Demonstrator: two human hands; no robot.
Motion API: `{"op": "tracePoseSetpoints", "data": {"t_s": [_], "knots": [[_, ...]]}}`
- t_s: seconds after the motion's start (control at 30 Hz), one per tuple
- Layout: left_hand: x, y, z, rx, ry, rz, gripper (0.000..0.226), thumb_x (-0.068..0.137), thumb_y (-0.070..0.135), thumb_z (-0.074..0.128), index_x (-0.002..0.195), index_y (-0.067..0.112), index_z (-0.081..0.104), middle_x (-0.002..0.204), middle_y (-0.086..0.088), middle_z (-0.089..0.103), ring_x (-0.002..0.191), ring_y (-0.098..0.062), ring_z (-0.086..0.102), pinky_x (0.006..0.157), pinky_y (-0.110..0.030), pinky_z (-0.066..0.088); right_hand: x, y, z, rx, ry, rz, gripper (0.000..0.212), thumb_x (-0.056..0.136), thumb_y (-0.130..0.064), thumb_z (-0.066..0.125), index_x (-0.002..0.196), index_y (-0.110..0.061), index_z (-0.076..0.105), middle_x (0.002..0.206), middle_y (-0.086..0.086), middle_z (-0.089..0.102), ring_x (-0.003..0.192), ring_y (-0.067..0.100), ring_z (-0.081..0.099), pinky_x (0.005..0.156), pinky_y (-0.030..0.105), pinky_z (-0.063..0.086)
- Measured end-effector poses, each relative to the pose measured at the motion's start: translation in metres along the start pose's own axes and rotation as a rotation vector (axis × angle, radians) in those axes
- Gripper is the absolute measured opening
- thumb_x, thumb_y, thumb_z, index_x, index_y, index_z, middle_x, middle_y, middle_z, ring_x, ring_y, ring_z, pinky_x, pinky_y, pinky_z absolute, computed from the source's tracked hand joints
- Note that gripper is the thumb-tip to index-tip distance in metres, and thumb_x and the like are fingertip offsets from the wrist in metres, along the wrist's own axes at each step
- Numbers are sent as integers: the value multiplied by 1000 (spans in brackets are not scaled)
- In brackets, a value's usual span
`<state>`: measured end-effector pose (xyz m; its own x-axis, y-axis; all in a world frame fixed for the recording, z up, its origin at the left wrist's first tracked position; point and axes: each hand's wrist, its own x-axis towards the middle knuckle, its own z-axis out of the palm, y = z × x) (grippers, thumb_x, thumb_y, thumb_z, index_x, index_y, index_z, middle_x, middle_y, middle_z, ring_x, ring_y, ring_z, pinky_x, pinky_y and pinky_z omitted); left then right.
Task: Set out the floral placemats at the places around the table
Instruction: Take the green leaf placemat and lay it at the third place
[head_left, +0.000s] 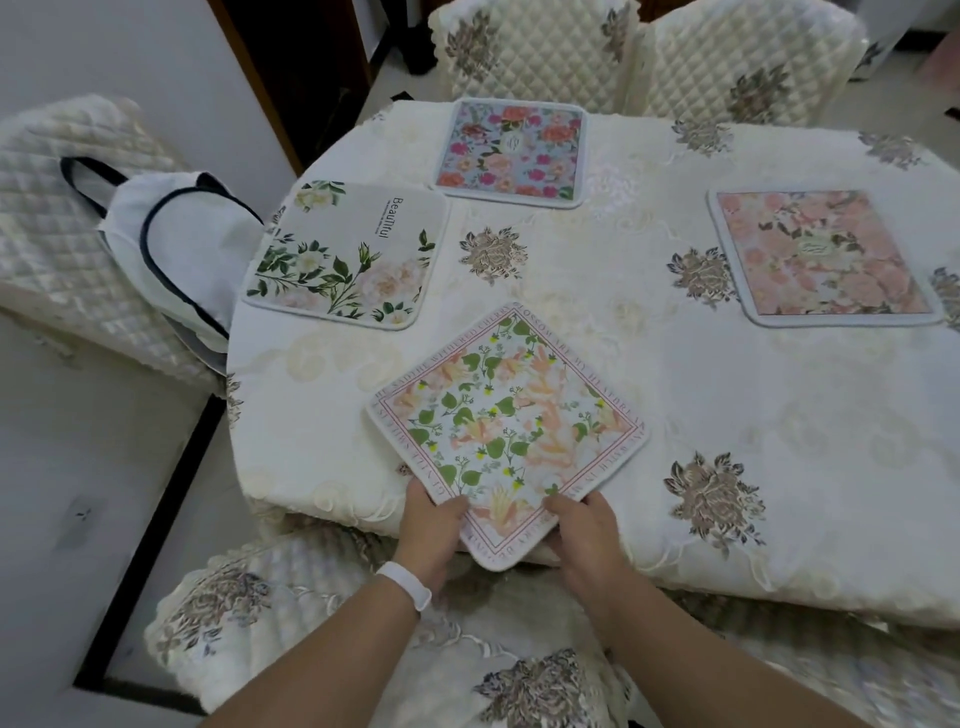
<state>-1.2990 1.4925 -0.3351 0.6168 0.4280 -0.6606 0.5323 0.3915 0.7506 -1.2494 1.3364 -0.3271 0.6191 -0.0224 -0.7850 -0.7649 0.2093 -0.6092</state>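
Left hand (430, 525): pinches the near-left edge of the green-and-peach placemat (506, 426), thumb on top.
Right hand (584, 527): grips its near-right edge likewise.
Held placemat: turned cornerwise, near corner overhanging the table (727, 395) edge.
Other placemats: white-rose one (347, 254) far left, blue one (511, 153) far, pink one (823, 257) right, all flat.
Bag (171, 249): on the left chair (47, 228).

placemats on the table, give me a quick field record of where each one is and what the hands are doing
held mat: green-leaf placemat, turned cornerwise, near corner past table edge
left hand: grips its near-left edge
right hand: grips its near-right edge
left side: white-rose placemat, flat
far side: blue placemat, flat
right side: pink placemat, flat
chair at left: white bag
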Motion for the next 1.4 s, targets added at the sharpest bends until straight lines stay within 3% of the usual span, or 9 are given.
{"op": "tracePoseSetpoints", "data": {"t_s": [0.23,0.37,0.47,0.6,0.83,1.0,1.13,1.27,1.4], "knots": [[25,23,-53,231,-100,66,48,93,-3,54,132,23,45,130,-3,62,112,-23,64,91,-51,54,46,-65,-25,-42,90,-47,17,91,3,58,107,-1,57,105,19,68,92,36,69,79,47,58],[36,42,-73,359,-142,190,47,94,-7,51,130,23,46,118,7,63,89,-6,70,70,-28,60,58,-84,-30,-248,-24,-4,21,90,0,60,111,-6,61,105,17,72,93,37,71,85,53,58],[49,54,-81,444,-149,245,42,93,-4,53,120,28,51,115,5,66,94,-18,70,76,-38,59,55,-86,-27,-441,-112,-4,20,92,-2,55,108,-8,67,100,15,76,88,34,74,82,52,59],[62,69,-77,460,-122,264,37,94,-4,51,107,31,57,102,1,69,77,-18,68,66,-30,57,46,-75,-24,-541,-80,-40,19,90,-1,54,102,-8,67,100,12,76,86,32,74,80,52,60],[73,67,-77,461,-51,230,29,93,-2,50,114,17,57,94,-11,69,68,-22,65,58,-27,51,23,-42,-25,-724,11,-128,12,84,-6,61,92,-14,65,94,1,74,89,23,71,79,46,60],[65,64,-82,578,-23,277,33,91,5,57,117,24,51,95,3,67,80,-16,67,67,-32,51,17,-32,-31,-806,11,-115,13,84,-9,64,94,-18,65,95,-1,73,88,21,71,81,46,60],[55,68,-89,719,-33,371,41,87,2,63,117,27,50,96,16,59,89,-11,62,65,-16,47,9,-33,-34,-1069,-2,-283,25,89,-10,60,114,-14,59,97,-5,66,87,16,64,81,40,56],[54,57,-118,1211,-103,498,67,82,23,72,142,15,43,138,-6,52,126,-26,48,103,-37,40,3,-28,-42,-1559,-45,-514,61,85,-26,60,140,-12,36,133,10,44,119,30,45,98,42,43],[53,45,-131,1346,-215,482,92,75,42,78,150,21,30,156,-7,33,143,-25,29,116,-40,26,1,-10,-48,-1713,-95,-538,85,81,-50,60,151,-23,21,154,3,24,141,26,24,113,44,29]]}}
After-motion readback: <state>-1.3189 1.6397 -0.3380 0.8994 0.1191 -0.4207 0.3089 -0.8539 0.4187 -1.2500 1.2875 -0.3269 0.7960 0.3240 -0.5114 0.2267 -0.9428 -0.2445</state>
